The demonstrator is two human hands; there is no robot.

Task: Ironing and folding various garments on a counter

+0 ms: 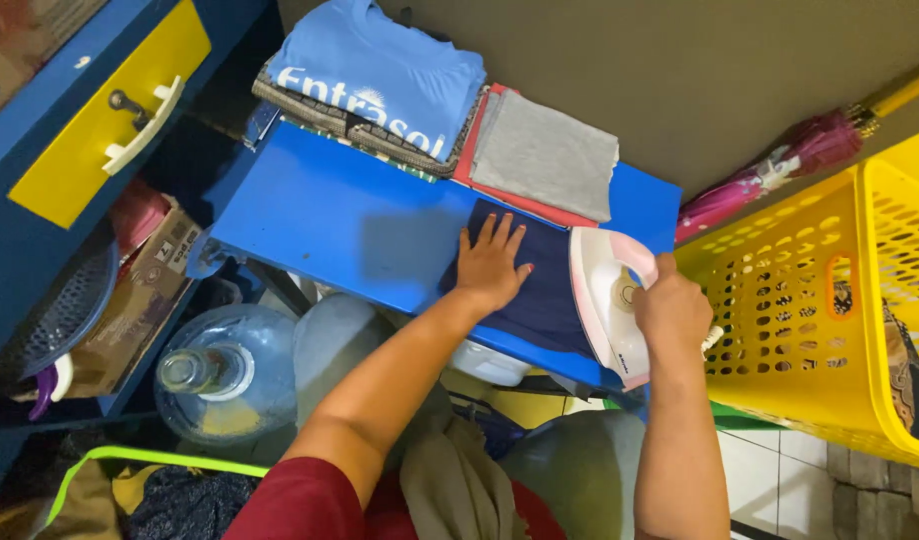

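A dark navy cloth (pixel 552 290) lies on the right part of a blue ironing board (pixel 330 215). My left hand (pixel 492 265) presses flat on the cloth's left edge, fingers spread. My right hand (pixel 672 310) grips the handle of a white and pink clothes iron (pixel 605 300), which rests on the cloth's right end near the board's edge.
Folded clothes sit at the board's far side: a light blue shirt (pixel 385 70) on a patterned stack, a grey cloth (pixel 545 155) on a red one. A yellow laundry basket (pixel 820 300) stands right. A water jug (pixel 225 375) and a blue-yellow cabinet (pixel 90 110) are left.
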